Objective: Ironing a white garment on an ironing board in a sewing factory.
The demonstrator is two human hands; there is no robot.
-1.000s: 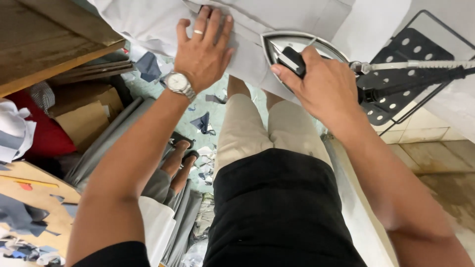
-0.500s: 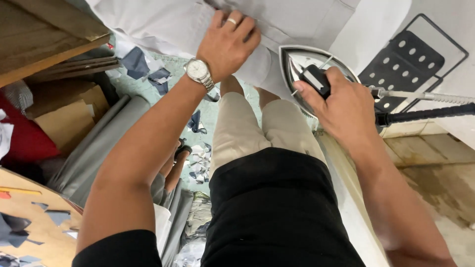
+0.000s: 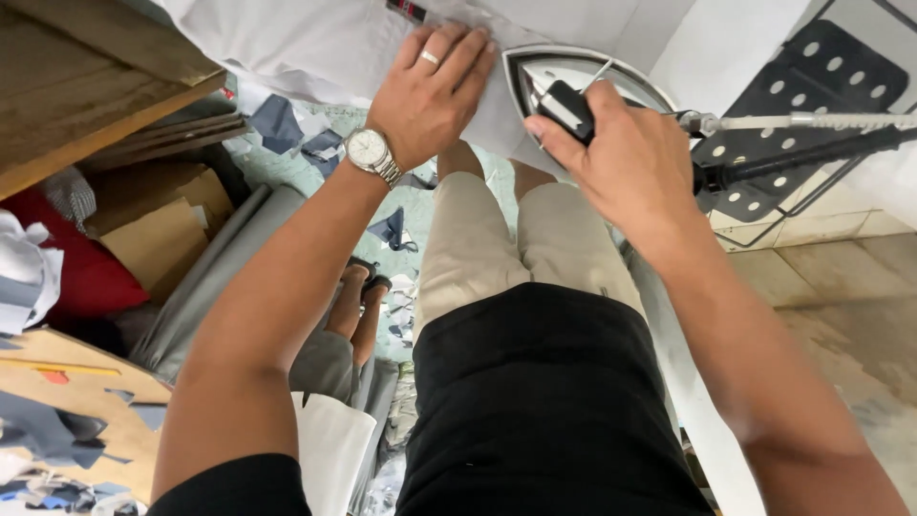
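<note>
My left hand [image 3: 435, 91], with a ring and a silver wristwatch, lies flat with fingers spread on a white cloth [image 3: 287, 38] spread over the ironing surface. My right hand [image 3: 626, 158] grips the black handle of a metal iron [image 3: 564, 72], which rests on the white cloth just right of my left hand. The iron's cord and a metal hose [image 3: 802, 122] run off to the right.
A black perforated iron rest [image 3: 821, 76] sits at the right. Wooden boards [image 3: 86, 96], cardboard boxes [image 3: 158, 239] and a red cushion [image 3: 81, 268] lie at the left. Fabric scraps [image 3: 287, 124] litter the green floor. Another person's sandalled feet [image 3: 358, 296] show below my left arm.
The view shifted so both hands and the iron sit lower and further right in frame; my left hand keeps pressing the cloth and the right keeps holding the iron.
</note>
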